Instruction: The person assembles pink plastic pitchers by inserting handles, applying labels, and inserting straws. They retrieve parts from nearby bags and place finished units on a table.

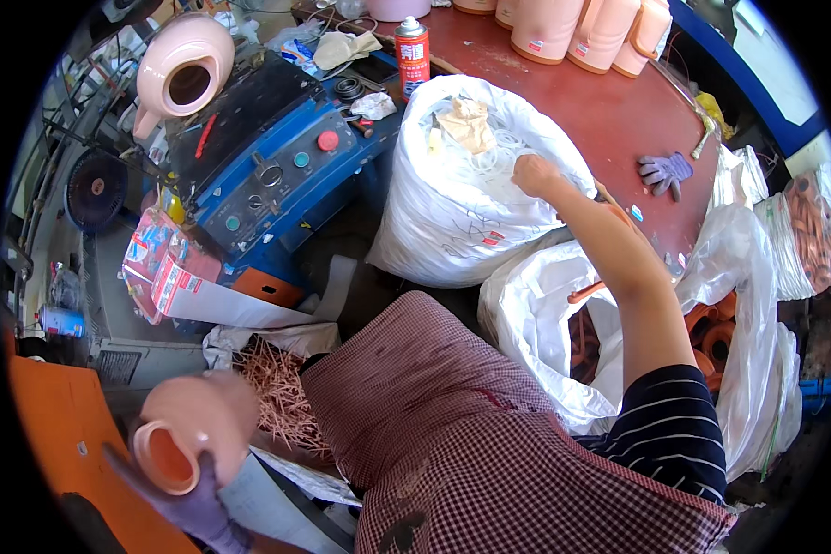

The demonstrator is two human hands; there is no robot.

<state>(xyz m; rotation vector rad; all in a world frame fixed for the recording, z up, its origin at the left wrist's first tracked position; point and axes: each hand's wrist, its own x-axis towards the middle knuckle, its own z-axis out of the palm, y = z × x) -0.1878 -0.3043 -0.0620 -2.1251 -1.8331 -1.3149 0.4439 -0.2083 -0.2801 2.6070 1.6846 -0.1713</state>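
At the lower left, my left hand, in a purple work glove, grips a pink plastic jug body near its round open mouth. My bare right hand is at the inner right side of a large white woven sack. Its fingers are curled together, and whatever they hold is hidden. Clear plastic rings and a crumpled tan piece of paper lie in this sack. Behind my right forearm, an orange-brown handle piece crosses the opening of a second white sack.
Several pink jugs, a spray can and a spare purple glove are on the red table. Another jug body is above the blue machine panel. A sack of thin pink strips sits by my apron; orange parts fill bags at right.
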